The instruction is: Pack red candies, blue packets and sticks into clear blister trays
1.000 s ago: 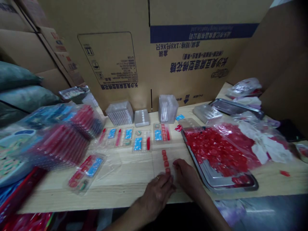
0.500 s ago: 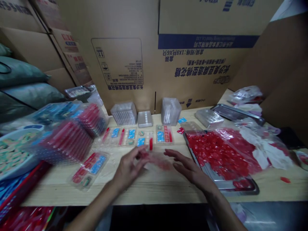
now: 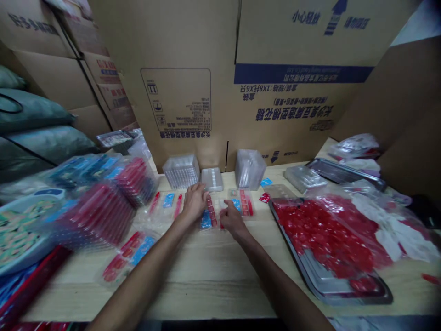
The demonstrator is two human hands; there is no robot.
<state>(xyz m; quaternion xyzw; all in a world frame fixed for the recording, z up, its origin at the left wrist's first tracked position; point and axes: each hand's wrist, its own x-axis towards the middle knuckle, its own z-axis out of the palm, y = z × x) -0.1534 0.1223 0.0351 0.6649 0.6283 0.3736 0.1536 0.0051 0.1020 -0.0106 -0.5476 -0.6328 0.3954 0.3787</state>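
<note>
My left hand is over the row of clear plastic trays, its fingers bent together at the upper left edge of one tray. In that tray lie a blue packet and a red segmented strip. Just right of it, my right hand is closed, its index finger bent forward; whatever is in its fingers is hidden. A bit of red shows below those fingers. Another tray, with a red segmented strip, sits behind the right hand. Further left is a tray holding a blue packet and a red stick.
Clear tray stacks stand against a big cardboard box. At right, a metal tray bears many red wrapped pieces. Filled red packs are piled at left, beside a basin. A filled tray lies near the left forearm.
Both hands have moved forward to the tray row. A red strip now lies in the middle tray beside its blue packet. The right hand's fingers, outstretched before, are now curled.
</note>
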